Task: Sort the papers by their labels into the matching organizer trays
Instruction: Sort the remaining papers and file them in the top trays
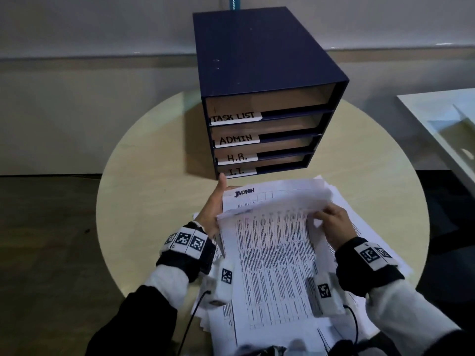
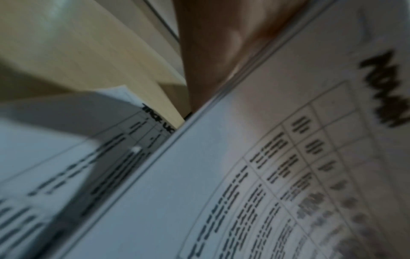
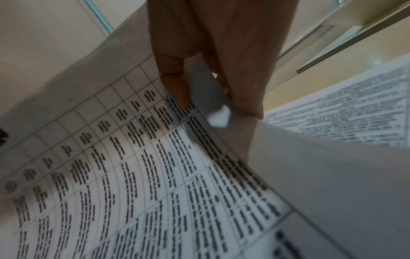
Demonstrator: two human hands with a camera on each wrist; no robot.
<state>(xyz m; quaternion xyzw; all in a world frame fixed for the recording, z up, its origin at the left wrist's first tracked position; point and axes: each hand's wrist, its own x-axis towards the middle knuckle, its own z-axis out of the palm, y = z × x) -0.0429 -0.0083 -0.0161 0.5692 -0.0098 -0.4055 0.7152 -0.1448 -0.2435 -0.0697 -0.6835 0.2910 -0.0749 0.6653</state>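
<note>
ADMIN sheet (image 1: 267,199) | pinched by right hand (image 1: 331,222), steadied by left hand (image 1: 210,209) | ADMIN tray (image 1: 282,129) straight beyond, 2nd from top | left fingers probably curled beneath

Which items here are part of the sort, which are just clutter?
In the job:
- organizer with trays labelled TASK LIST, ADMIN, H.R., I.T.
- ADMIN-labelled sheet
- loose paper pile
- left hand, right hand, both holding sheets

Lying about:
- white furniture, far right
</note>
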